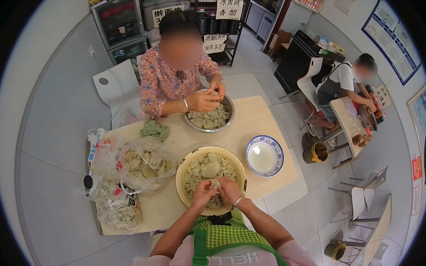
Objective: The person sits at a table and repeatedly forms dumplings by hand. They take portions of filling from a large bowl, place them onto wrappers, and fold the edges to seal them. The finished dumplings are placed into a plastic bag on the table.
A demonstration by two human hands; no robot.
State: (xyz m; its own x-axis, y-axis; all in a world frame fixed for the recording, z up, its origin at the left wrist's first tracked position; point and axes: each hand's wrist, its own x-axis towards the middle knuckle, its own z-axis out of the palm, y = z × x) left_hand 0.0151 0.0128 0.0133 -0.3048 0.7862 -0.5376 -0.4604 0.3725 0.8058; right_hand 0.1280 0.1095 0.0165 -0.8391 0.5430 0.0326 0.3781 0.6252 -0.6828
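My left hand (203, 195) and my right hand (230, 191) meet over the near side of a cream enamel basin (179, 176). Between their closed fingers is a small piece of pale grey-green dough (215, 183). Crumpled bits of the same look fill the basin, and a rounder, flatter dough lump (210, 168) lies on top of them. To the right stands a blue-and-white bowl (263, 156) with whitish liquid. Clear plastic bags (147, 166) holding flat grey-green pieces lie on the left of the table.
Across the table (244, 115) a seated person (177, 79) works over a steel bowl (230, 119) of similar pieces. A green cloth (154, 130) lies near the far left edge. Another person (339, 81) sits at a small table at right, beside a bin (315, 152).
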